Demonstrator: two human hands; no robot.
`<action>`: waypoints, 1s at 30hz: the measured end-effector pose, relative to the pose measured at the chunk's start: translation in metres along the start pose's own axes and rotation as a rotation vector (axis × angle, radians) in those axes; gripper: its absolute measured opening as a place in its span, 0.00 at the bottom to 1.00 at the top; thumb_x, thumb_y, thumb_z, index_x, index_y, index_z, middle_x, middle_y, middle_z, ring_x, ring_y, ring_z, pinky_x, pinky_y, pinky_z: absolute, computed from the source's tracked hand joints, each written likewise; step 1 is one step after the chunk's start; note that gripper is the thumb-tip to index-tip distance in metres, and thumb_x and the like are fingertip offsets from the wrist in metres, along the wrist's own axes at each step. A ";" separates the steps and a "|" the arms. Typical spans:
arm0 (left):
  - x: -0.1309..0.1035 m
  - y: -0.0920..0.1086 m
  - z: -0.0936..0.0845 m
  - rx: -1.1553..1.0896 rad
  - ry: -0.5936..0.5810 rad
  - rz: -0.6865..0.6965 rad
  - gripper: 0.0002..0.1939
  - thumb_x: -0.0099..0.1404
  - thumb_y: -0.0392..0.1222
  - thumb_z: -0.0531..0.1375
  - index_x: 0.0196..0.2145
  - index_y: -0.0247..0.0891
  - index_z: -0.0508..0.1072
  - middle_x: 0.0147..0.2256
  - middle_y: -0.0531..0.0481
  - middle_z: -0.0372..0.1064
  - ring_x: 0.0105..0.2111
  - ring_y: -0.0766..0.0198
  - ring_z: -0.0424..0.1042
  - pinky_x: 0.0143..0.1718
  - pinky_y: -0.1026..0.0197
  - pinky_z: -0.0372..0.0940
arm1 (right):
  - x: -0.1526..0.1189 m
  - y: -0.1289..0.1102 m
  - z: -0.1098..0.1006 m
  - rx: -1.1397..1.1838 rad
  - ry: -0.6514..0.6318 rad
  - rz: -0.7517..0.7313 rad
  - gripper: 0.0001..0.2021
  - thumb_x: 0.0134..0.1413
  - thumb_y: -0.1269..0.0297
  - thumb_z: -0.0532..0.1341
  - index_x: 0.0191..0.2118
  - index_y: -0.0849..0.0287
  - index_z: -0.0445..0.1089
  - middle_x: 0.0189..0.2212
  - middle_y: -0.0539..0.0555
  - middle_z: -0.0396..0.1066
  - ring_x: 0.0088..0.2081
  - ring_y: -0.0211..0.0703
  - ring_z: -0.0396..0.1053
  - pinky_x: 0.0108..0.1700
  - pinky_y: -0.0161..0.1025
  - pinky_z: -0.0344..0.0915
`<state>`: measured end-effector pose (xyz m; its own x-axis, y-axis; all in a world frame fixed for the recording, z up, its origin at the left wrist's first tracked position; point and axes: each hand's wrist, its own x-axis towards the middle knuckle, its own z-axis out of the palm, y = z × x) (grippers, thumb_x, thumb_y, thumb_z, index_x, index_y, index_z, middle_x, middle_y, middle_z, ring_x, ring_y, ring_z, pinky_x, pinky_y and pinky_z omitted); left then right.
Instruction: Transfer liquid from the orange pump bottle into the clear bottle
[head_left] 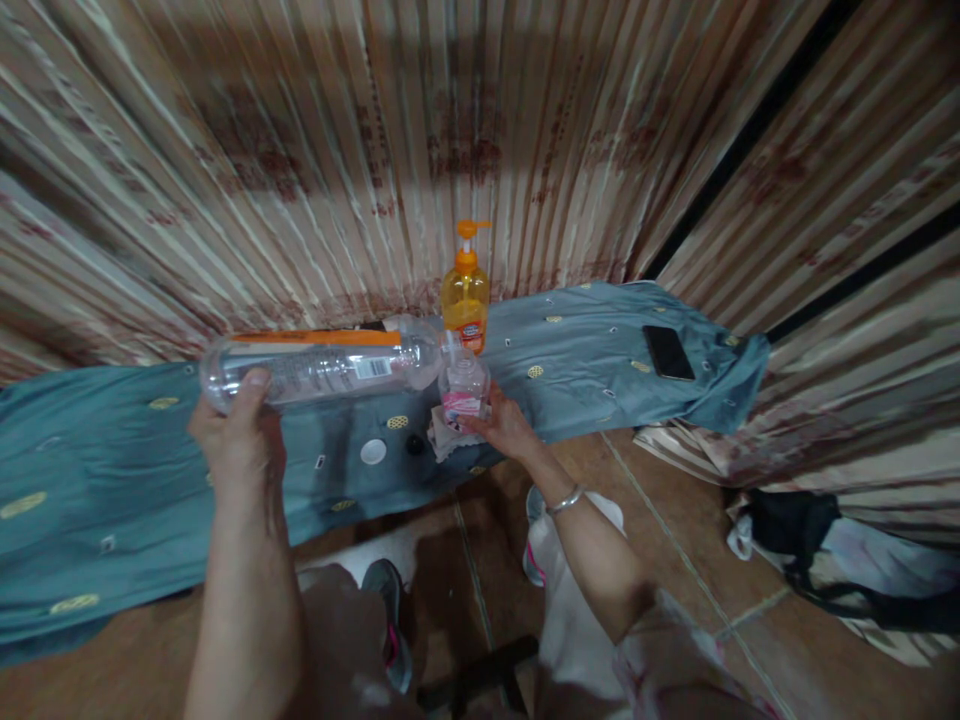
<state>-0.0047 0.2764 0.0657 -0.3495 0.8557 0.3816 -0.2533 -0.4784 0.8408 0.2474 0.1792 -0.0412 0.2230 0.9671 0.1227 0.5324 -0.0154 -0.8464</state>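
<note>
My left hand is closed around the base end of a large clear plastic bottle with an orange-edged label. The bottle lies level in the air, its neck pointing right. Its mouth is at the top of a small clear bottle with a pink label; I cannot tell whether liquid is flowing. My right hand grips the small bottle low on its right side and keeps it upright. A folded pale cloth lies under or just behind the small bottle. Beyond stands an orange pump bottle holding yellow liquid.
A blue-green patterned cloth covers the long narrow surface. On it are a white round lid, a small black cap and a phone. A striped curtain hangs behind. A dark bag lies at right.
</note>
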 end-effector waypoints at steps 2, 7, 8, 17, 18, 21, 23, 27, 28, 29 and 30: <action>0.000 0.000 0.000 -0.012 0.007 0.000 0.15 0.36 0.41 0.69 0.22 0.35 0.72 0.22 0.57 0.66 0.27 0.67 0.69 0.46 0.53 0.67 | 0.000 -0.001 0.000 0.000 -0.002 0.002 0.32 0.49 0.52 0.64 0.56 0.64 0.58 0.43 0.59 0.74 0.43 0.50 0.73 0.43 0.42 0.67; 0.001 -0.002 -0.001 -0.034 0.003 0.008 0.14 0.37 0.40 0.69 0.23 0.34 0.73 0.22 0.56 0.67 0.27 0.68 0.68 0.41 0.58 0.67 | -0.001 -0.002 -0.001 0.003 -0.007 -0.007 0.32 0.49 0.52 0.64 0.56 0.65 0.58 0.42 0.58 0.74 0.43 0.49 0.73 0.43 0.40 0.67; 0.001 -0.003 -0.001 -0.035 0.009 0.000 0.14 0.36 0.39 0.69 0.23 0.34 0.73 0.23 0.56 0.67 0.27 0.68 0.68 0.40 0.58 0.68 | -0.001 -0.001 -0.001 0.002 -0.006 -0.007 0.32 0.49 0.52 0.64 0.56 0.65 0.58 0.42 0.58 0.74 0.43 0.49 0.73 0.43 0.40 0.66; 0.002 -0.003 -0.002 -0.057 -0.001 -0.005 0.15 0.36 0.39 0.70 0.24 0.33 0.74 0.21 0.57 0.66 0.28 0.67 0.69 0.42 0.57 0.68 | 0.000 -0.001 0.000 0.002 0.001 0.001 0.31 0.49 0.53 0.64 0.55 0.64 0.59 0.43 0.58 0.75 0.42 0.48 0.73 0.42 0.40 0.67; 0.002 -0.002 -0.002 -0.058 -0.007 0.002 0.15 0.36 0.39 0.70 0.24 0.33 0.74 0.22 0.57 0.67 0.28 0.67 0.69 0.42 0.57 0.68 | 0.000 -0.001 0.000 0.003 0.001 0.003 0.31 0.49 0.52 0.64 0.55 0.64 0.59 0.43 0.59 0.75 0.42 0.48 0.73 0.42 0.40 0.67; 0.002 -0.002 -0.002 -0.064 -0.018 0.012 0.13 0.37 0.39 0.70 0.22 0.33 0.73 0.22 0.55 0.67 0.29 0.68 0.70 0.41 0.59 0.68 | 0.000 0.000 0.000 0.008 0.001 0.001 0.32 0.49 0.52 0.64 0.56 0.64 0.59 0.43 0.59 0.75 0.42 0.49 0.73 0.42 0.40 0.67; 0.002 -0.002 -0.002 -0.065 -0.015 0.006 0.13 0.37 0.40 0.70 0.21 0.33 0.72 0.22 0.55 0.67 0.29 0.68 0.70 0.42 0.59 0.68 | 0.000 0.000 0.000 0.012 0.001 -0.004 0.33 0.49 0.53 0.64 0.57 0.65 0.58 0.44 0.60 0.74 0.43 0.48 0.73 0.43 0.40 0.67; 0.001 -0.002 -0.001 -0.040 0.011 -0.010 0.16 0.36 0.40 0.70 0.24 0.33 0.74 0.23 0.56 0.68 0.29 0.68 0.70 0.42 0.58 0.68 | 0.000 0.001 0.000 0.017 0.002 -0.016 0.32 0.49 0.53 0.64 0.56 0.65 0.59 0.43 0.59 0.74 0.43 0.48 0.73 0.43 0.40 0.67; 0.001 -0.002 -0.001 -0.035 0.015 -0.011 0.17 0.35 0.41 0.70 0.25 0.34 0.74 0.24 0.56 0.68 0.29 0.67 0.70 0.43 0.57 0.68 | 0.000 0.000 0.000 0.018 0.003 -0.018 0.32 0.49 0.53 0.64 0.56 0.64 0.59 0.42 0.59 0.74 0.42 0.47 0.73 0.42 0.39 0.67; 0.001 -0.002 -0.001 -0.030 0.015 -0.011 0.17 0.35 0.41 0.70 0.25 0.34 0.74 0.24 0.56 0.68 0.29 0.67 0.70 0.43 0.56 0.68 | 0.000 0.000 0.000 0.018 0.003 -0.018 0.32 0.49 0.53 0.64 0.56 0.64 0.59 0.42 0.58 0.75 0.42 0.47 0.73 0.42 0.39 0.67; 0.001 -0.002 -0.001 -0.026 0.008 -0.012 0.17 0.35 0.41 0.70 0.25 0.34 0.74 0.24 0.56 0.68 0.29 0.67 0.70 0.44 0.56 0.68 | 0.000 0.000 0.000 0.017 0.004 -0.016 0.31 0.49 0.53 0.64 0.56 0.63 0.59 0.42 0.58 0.75 0.42 0.47 0.73 0.42 0.39 0.67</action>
<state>-0.0058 0.2782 0.0643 -0.3540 0.8596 0.3685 -0.2803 -0.4734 0.8351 0.2472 0.1791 -0.0414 0.2179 0.9661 0.1385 0.5221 0.0045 -0.8528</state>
